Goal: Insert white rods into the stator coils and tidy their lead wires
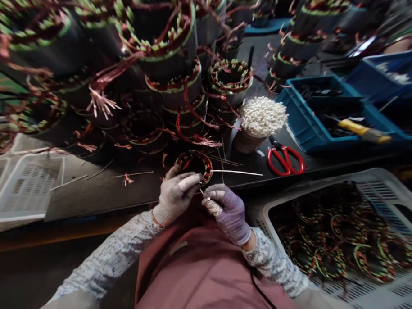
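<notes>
A small stator ring (209,166) with red and green windings sits at the front edge of the dark bench. My left hand (176,194), in a whitish glove, is closed on the near left side of this ring. From the ring's right side a thin white strip (239,172) sticks out over the bench. Just below the ring, my right hand (229,214), in a purple-and-white glove, pinches a thin pale piece (201,190) between thumb and fingers. Its tip points at the ring's near rim; whether it touches is unclear, and its kind is too small to tell.
Stacked stators (174,81) with copper leads crowd the back and left. Nearby stand a tub of white sticks (264,116), red-handled scissors (285,160), and blue bins (308,126) with a yellow-handled tool (362,130). A white crate (390,183) of wound rings lies right, a white basket (27,184) left.
</notes>
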The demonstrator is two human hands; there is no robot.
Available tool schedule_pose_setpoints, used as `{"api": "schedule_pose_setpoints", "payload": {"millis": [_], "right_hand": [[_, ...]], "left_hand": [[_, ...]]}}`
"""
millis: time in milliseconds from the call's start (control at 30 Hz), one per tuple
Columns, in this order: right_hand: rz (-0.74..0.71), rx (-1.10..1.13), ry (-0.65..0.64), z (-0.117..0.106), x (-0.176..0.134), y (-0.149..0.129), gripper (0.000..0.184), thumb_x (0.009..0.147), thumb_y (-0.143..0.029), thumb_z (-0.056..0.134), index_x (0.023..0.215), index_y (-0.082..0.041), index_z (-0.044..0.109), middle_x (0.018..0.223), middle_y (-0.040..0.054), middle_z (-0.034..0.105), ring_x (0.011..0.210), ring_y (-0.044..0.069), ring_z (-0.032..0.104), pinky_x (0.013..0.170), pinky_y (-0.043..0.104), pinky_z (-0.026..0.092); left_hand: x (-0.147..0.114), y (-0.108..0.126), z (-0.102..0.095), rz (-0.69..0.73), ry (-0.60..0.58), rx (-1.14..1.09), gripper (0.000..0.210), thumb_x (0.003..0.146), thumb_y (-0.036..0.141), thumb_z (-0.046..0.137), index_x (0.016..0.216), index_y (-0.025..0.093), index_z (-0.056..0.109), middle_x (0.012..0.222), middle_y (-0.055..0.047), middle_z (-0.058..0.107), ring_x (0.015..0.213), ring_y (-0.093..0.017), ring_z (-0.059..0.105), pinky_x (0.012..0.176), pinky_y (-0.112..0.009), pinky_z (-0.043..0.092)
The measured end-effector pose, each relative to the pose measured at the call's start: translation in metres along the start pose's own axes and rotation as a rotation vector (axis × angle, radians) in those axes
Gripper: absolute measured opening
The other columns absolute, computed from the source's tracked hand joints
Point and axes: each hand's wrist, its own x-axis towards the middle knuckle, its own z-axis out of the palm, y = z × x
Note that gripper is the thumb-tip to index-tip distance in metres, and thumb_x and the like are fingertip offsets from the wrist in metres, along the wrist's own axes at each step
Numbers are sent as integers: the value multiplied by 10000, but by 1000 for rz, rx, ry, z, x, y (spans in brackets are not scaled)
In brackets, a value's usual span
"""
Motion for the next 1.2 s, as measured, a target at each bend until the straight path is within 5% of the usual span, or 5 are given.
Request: {"api": "schedule_pose_setpoints", "payload": {"millis": [133,367,500,1200], "right_hand": [[-27,-118,-101,0,11,-13,27,822,-187,629,820,-214,632,813,18,649,751,123,622,675,238,516],[31,-404,-112,9,18,9,125,811,-258,622,704,-201,592,669,25,620,621,148,576,602,266,473],[-50,-329,-129,6,15,2,90,835,-258,598,759,-210,603,739,28,637,666,141,592,616,251,480],[24,-297,-117,8,16,-7,108,816,-245,606,716,-208,606,689,13,628,619,126,571,587,244,458]], "left_hand": [[3,-5,-3,67,-34,-76,130,847,180,556,914,239,650,905,-5,747,882,-137,692,1033,-407,377],[1,-7,0,60,-11,-93,166,856,176,517,881,248,664,905,2,748,887,-137,692,993,-395,412],[0,-8,0,58,-13,-97,166,868,206,510,873,247,670,904,-7,749,875,-134,694,976,-383,423],[-1,-5,1,28,-13,-73,176,871,228,495,882,244,670,887,-10,750,860,-138,695,978,-386,419]]}}
